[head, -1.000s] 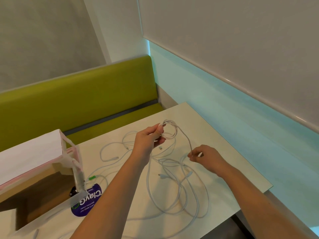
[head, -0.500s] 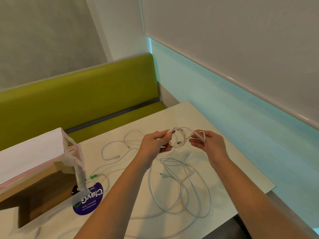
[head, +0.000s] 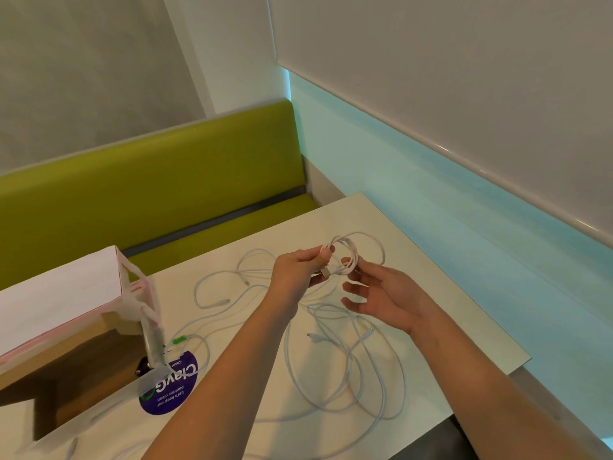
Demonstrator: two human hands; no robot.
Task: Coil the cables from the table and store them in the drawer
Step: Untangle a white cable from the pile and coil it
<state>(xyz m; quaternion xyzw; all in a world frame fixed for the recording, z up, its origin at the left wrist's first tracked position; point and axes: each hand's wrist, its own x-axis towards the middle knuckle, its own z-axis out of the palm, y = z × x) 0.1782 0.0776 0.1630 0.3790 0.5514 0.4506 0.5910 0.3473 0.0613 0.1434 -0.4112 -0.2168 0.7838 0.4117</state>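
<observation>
Coil [head: 345, 257] of white cable sitting above the far middle of the table [head: 464, 313], pinched in my left hand [head: 298, 277], thumb and fingers clamped on the gathered loops near the plug end. My right hand [head: 388, 300] is hovering just right of the coil, palm up, fingers spread and relaxed; one fingertip may be brushing the loops, but I am not seeing it grip anything. One larger loop is bulging out to the right of the bundle. Below, the loose cables [head: 348, 360] are lying tangled on the near part of the table, several strands crossing each other. Drawer [head: 66, 370] is standing open at the left, a purple sticker [head: 169, 390] just beside it. Risks I am judging: the bulging loop is slipping free and unwinding the coil, since only one pinch is holding it; the trailing length is snagging in the tangle and dragging neighbouring cables along; a plug is catching on a crossing strand when I am pulling slack.
</observation>
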